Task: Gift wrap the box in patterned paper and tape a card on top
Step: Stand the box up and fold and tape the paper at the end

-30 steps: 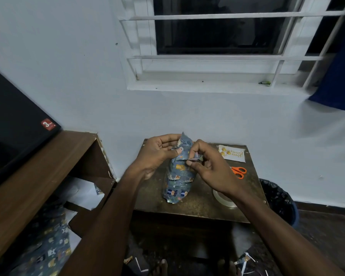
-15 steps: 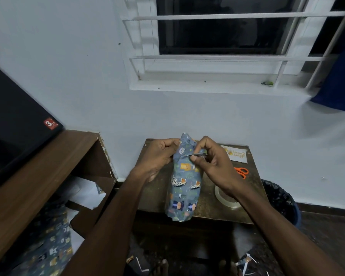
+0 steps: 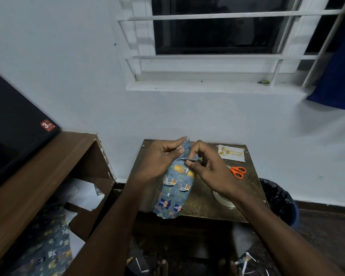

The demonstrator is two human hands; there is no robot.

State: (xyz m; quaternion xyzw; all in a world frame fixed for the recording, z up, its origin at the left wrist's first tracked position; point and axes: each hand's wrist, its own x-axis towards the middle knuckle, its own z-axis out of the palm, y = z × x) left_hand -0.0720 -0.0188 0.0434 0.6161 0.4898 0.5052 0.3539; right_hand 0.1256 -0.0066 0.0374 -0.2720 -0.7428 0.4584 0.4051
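Head view: two bare hands meet at the far end of one box wrapped in blue-grey paper printed with orange and white animals (image 3: 174, 186). The left hand (image 3: 159, 162) curls round that upper end from the left, thumb pressed against the paper and forefinger hooked over the crumpled top fold. The right hand (image 3: 209, 172) pinches a small, pale strip (image 3: 191, 159) between thumb and forefinger just where the paper gathers; what the strip is made of cannot be told. The wrapped box is a single long parcel, its long axis running from the near edge of the small brown metal-topped table (image 3: 205, 208) towards the far edge, tilted so the far end is raised in the hands and the near end sits at, and slightly overhangs, the near edge. On the table lie one pair of orange-handled scissors (image 3: 237, 171) towards the right edge, handles pointing right, one white card with yellow decoration (image 3: 231, 153) at the far right corner, and one roll of clear tape (image 3: 224, 199) near the right edge, partly hidden under the right wrist. One dark bin lined with a black bag (image 3: 281, 200) stands on the floor beside the table's right edge. Left of the table, one brown wooden shelf unit (image 3: 38, 172) holds white paper scraps (image 3: 84, 196), and more of the same patterned paper (image 3: 48, 253) lies lower down.
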